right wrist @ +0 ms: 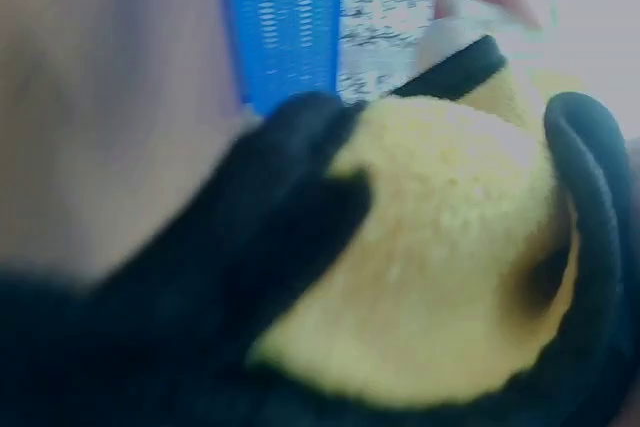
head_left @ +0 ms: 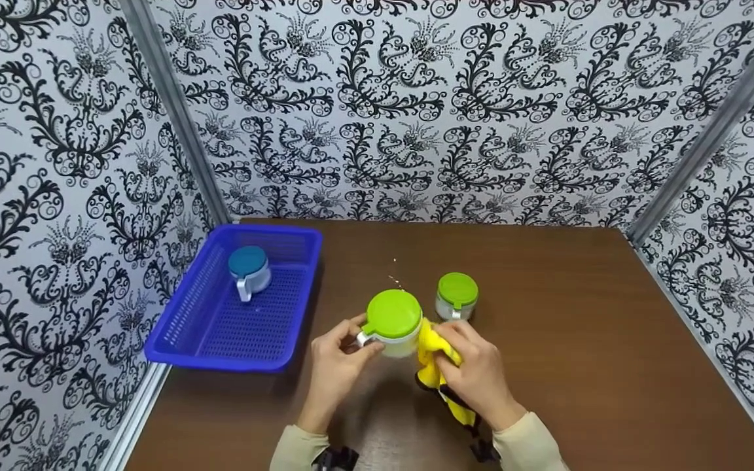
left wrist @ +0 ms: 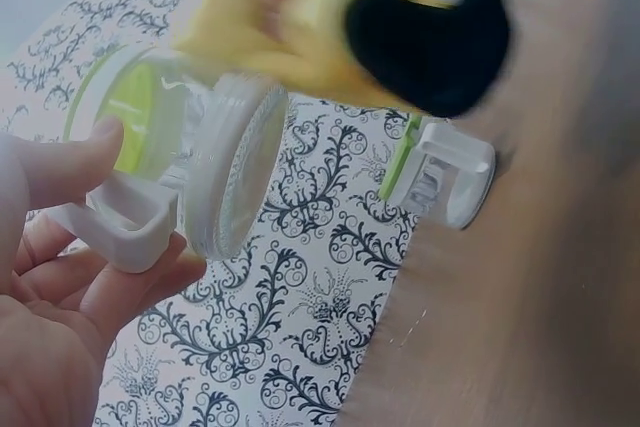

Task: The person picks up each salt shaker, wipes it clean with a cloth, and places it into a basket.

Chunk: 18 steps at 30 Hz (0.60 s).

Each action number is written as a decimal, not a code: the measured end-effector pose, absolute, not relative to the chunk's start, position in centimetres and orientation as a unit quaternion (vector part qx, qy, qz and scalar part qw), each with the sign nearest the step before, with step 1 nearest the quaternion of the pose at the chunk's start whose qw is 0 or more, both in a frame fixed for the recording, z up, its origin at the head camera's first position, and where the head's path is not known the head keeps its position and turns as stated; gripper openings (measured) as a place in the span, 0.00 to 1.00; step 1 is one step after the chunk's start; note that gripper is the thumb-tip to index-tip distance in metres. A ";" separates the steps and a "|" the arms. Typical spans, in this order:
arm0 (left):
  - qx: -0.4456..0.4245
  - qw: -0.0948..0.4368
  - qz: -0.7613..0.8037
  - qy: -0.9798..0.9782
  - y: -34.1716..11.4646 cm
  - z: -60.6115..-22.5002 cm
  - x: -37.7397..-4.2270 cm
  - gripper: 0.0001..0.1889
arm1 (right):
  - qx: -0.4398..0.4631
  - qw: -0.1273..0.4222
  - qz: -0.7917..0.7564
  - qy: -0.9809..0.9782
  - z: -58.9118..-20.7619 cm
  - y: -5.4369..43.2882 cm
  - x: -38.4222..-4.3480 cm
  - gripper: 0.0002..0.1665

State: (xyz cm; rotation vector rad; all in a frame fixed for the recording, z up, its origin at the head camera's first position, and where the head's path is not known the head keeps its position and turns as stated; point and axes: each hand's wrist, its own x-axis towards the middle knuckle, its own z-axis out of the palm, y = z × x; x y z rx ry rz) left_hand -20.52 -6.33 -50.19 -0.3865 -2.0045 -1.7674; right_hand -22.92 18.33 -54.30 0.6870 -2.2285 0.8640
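My left hand [head_left: 339, 360] grips the white handle of a clear jar with a bright green lid [head_left: 394, 314], raised above the table. In the left wrist view the jar [left wrist: 235, 162] is tipped on its side, with the thumb and fingers around its handle [left wrist: 130, 222]. My right hand [head_left: 478, 369] holds a yellow cloth with dark edging [head_left: 429, 347] close against the jar's right side. The cloth [right wrist: 450, 247] fills most of the right wrist view and hides the right fingers there. A second green-lidded jar [head_left: 457, 294] stands on the table just beyond the right hand.
A blue plastic basket [head_left: 298, 301] sits at the table's left, holding a jar with a teal lid [head_left: 249, 265]. Small white specks [head_left: 395, 281] show on the brown table [head_left: 560, 294]. Patterned walls [head_left: 416, 118] close in the back and sides.
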 end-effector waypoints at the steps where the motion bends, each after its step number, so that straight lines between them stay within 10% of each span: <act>1: -0.140 0.221 -0.640 -0.723 -6.4 -50.2 -20.6 0.14 | 0.262 0.318 0.323 -0.852 -54.7 18.4 -23.0 0.25; 18: -0.139 0.193 -0.664 -0.710 -7.2 -50.4 -20.9 0.13 | 0.266 0.314 0.353 -0.840 -55.4 18.4 -22.9 0.27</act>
